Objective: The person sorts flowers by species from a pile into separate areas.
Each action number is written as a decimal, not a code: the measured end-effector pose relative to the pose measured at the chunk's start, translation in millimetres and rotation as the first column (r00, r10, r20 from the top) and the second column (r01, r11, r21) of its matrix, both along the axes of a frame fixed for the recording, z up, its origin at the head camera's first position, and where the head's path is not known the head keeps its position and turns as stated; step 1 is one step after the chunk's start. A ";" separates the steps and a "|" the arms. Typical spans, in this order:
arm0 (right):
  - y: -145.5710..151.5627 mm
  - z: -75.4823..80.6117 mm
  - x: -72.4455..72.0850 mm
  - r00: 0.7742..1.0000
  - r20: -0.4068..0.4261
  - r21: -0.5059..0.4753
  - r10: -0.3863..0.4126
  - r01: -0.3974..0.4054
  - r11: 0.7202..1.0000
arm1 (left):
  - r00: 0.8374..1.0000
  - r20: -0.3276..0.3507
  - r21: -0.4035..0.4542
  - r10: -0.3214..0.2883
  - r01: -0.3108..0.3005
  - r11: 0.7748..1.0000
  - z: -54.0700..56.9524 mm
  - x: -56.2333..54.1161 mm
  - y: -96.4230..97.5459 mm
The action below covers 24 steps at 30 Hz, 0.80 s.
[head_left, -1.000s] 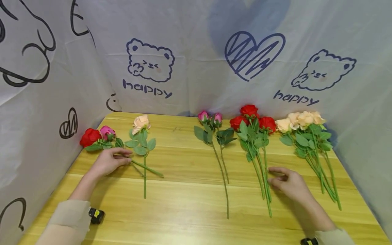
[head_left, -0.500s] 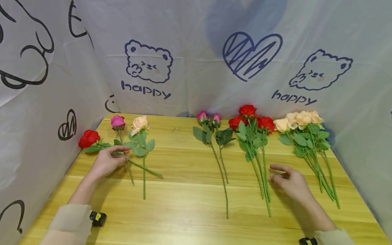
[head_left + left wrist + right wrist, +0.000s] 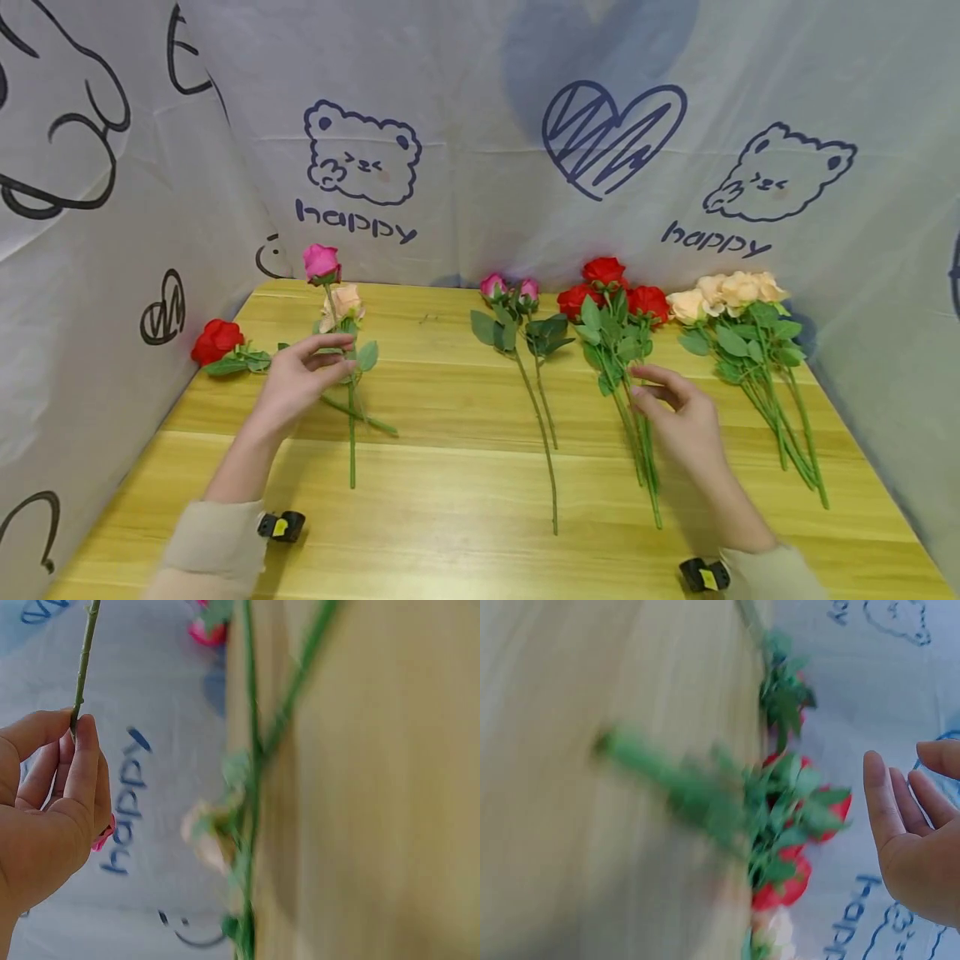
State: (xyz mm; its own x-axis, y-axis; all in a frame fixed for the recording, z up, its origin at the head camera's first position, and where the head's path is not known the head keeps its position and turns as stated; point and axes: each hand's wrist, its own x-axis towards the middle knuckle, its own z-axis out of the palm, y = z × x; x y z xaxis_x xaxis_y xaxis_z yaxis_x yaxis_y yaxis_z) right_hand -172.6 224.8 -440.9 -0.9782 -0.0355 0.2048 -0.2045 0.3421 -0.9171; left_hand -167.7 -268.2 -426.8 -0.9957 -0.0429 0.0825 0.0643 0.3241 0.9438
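Note:
In the head view my left hand (image 3: pixel 296 383) pinches the stem of a pink rose (image 3: pixel 321 263), which is held upright above the table. The left wrist view shows the thumb and fingertips on its green stem (image 3: pixel 85 660). Behind that hand lies a single peach rose (image 3: pixel 347 307), partly covered. A red rose (image 3: pixel 217 342) lies to the left, its stem crossing the peach rose's stem. My right hand (image 3: pixel 682 421) is beside the stems of the red roses (image 3: pixel 605 272). Its fingers are relaxed with nothing between them in the right wrist view.
Two pink roses (image 3: pixel 494 287) lie mid-table, stems toward me. A bunch of peach roses (image 3: pixel 738 290) lies at the right. The wooden table (image 3: pixel 435 517) ends at a printed white cloth (image 3: pixel 480 208) behind and at the sides.
My left hand has lifted the pink rose from beside the red rose and moved right, up to the peach rose. My right hand has shifted left and slightly forward, toward the red roses' stems.

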 end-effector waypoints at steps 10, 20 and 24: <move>-66.3 4.7 1.5 0.986 -0.031 -0.220 0.163 -0.166 0.961 | 0.980 -0.169 0.133 -0.109 0.132 0.982 8.1 -20.5 68.9; -115.2 0.5 8.5 0.938 0.089 -0.354 0.335 -0.284 0.891 | 0.947 -0.246 0.189 -0.208 0.258 0.947 8.1 -36.0 129.6; -125.4 -0.1 10.9 0.927 0.144 -0.376 0.347 -0.273 0.886 | 0.943 -0.234 0.195 -0.238 0.285 0.938 5.0 -38.0 146.3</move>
State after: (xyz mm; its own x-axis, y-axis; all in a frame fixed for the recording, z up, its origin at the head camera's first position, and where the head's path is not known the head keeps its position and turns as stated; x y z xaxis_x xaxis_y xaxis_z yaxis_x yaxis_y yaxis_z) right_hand -161.7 99.4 -441.0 -0.9496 -0.3076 0.0595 -0.0460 -0.0510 -0.9976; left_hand -205.7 -121.9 -421.8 -0.9366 0.1758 0.3031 0.3164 0.0524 0.9472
